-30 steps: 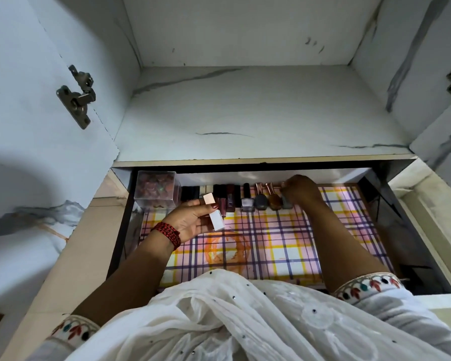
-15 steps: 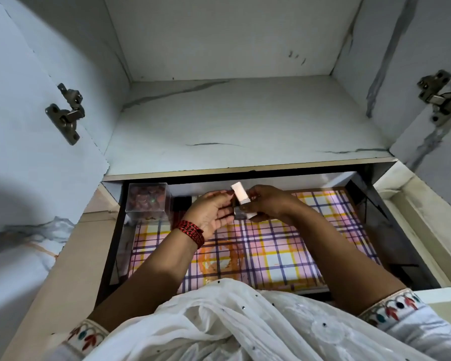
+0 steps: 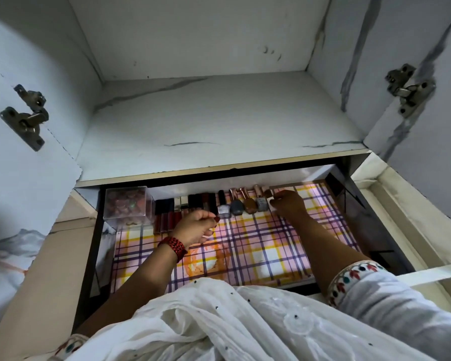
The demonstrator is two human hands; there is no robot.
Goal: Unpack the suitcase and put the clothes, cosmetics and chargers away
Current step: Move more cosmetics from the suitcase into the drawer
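Note:
An open drawer [image 3: 391, 230] lined with plaid paper [image 3: 258, 246] holds cosmetics along its back wall. Several nail polish bottles [image 3: 250, 204] stand there in a row. To their left stand dark lipstick tubes [image 3: 167, 220] and a clear box [image 3: 128, 207] of brownish items. My right hand [image 3: 288, 205] grips a small white bottle [image 3: 276, 191] at the right end of the row, close to the last polish. My left hand [image 3: 198, 227], with a red thread band at the wrist, hovers over the liner with its fingers curled and nothing in it.
A bare marble-look shelf [image 3: 219, 126] juts out just above the drawer's back. Cabinet doors hang open on both sides, with metal hinges at the left [image 3: 26, 118] and right [image 3: 406, 87]. My white clothing [image 3: 245, 321] covers the drawer's front edge.
The white bottle passed from my left hand to my right hand, which carried it to the right end of the row at the back. My left hand drew back empty.

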